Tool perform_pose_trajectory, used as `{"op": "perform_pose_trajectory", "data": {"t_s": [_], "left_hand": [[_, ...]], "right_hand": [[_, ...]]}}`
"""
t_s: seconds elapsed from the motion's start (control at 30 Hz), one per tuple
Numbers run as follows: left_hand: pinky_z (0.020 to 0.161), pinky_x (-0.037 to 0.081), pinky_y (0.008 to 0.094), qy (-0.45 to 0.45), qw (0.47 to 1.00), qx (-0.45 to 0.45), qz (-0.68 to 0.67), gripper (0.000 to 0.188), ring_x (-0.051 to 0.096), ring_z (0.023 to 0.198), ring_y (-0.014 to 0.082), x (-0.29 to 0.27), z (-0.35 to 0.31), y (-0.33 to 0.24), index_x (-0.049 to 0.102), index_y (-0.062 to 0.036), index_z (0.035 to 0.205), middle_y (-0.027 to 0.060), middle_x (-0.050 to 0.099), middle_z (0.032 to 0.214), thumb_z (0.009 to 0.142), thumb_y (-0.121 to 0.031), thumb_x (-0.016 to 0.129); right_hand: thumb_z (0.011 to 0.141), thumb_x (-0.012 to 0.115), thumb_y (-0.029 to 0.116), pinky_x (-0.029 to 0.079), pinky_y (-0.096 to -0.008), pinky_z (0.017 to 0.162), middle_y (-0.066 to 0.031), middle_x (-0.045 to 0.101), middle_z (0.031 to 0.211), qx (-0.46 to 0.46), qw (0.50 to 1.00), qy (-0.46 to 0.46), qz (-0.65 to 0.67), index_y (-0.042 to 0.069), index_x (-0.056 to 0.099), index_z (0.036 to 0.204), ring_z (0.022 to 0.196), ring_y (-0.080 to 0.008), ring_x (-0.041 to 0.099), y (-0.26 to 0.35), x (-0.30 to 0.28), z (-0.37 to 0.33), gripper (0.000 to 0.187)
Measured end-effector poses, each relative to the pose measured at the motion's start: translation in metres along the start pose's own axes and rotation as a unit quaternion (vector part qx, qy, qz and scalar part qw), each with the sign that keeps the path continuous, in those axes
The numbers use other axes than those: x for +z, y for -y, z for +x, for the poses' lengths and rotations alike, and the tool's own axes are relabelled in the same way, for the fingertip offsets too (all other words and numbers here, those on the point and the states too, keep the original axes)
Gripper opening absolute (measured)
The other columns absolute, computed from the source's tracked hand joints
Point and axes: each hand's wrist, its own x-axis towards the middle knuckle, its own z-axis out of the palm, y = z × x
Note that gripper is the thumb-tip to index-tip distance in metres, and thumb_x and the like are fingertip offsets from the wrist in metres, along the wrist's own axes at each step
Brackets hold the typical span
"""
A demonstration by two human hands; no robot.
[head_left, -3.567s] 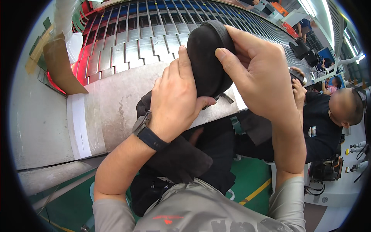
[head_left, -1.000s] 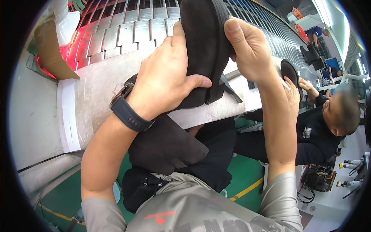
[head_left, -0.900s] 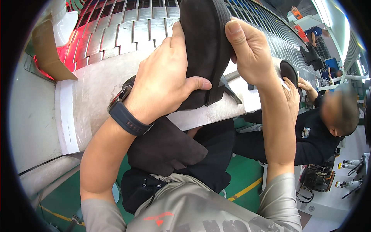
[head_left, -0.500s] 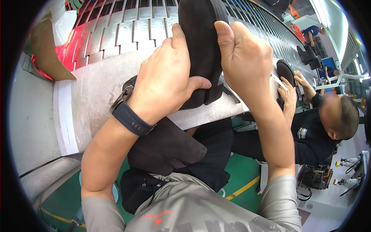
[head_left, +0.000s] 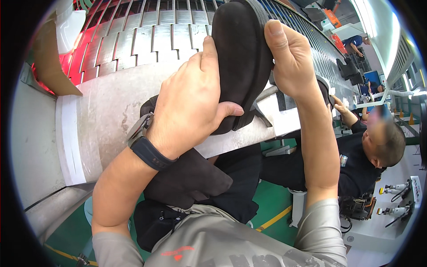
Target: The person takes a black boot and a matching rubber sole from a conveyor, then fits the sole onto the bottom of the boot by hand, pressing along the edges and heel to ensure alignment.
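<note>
A dark suede boot [head_left: 238,58] is raised over the near edge of the worktop, its toe pointing away from me and its sole edge facing right. My left hand [head_left: 189,93] is closed on its left side, with the thumb lying across the lower part. Along the sole edge at the right, my right hand [head_left: 291,55] grips with its thumb up; its other fingers are partly hidden. Below my left wrist hangs a dark suede piece [head_left: 189,175]; whether it belongs to the boot I cannot tell.
Past the worktop [head_left: 111,95] runs a slatted metal conveyor [head_left: 155,40], lit red at the left. A cardboard piece [head_left: 55,58] stands at far left. To the right sits a co-worker [head_left: 356,147] with hands at another dark shoe [head_left: 324,91].
The boot's front end has swung right and more of its upper shows. My right hand has shifted right with it, while my left hand keeps its hold.
</note>
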Motion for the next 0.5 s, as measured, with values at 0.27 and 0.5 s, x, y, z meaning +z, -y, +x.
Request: {"op": "perform_pose_trajectory", "data": {"t_s": [0.27,0.5], "left_hand": [[0.087,0.058,0.047,-0.03,0.999,0.008,0.016,0.117,0.069,0.101,0.041,0.002,-0.006,-0.004,0.036,0.0202,0.154,0.0255,0.066,0.111,0.071,-0.036,0.097],[0.089,0.058,0.0465,-0.051,0.998,-0.014,0.016,0.119,0.069,0.106,0.0415,-0.002,-0.011,-0.009,0.036,0.02,0.155,0.0286,0.067,0.12,0.069,-0.035,0.098]], "right_hand": [[0.113,0.061,0.043,0.038,-0.0315,0.056,0.0011,0.048,0.061,0.015,0.995,-0.034,-0.089,0.003,0.06,0.077,0.059,-0.0109,0.046,0.022,0.009,-0.002,0.053],[0.11,0.058,0.05,0.048,-0.0472,0.06,-0.0204,0.059,0.06,0.206,0.954,0.024,-0.217,-0.002,0.068,0.081,0.058,-0.0398,0.057,0.061,0.002,0.021,0.061]]}}
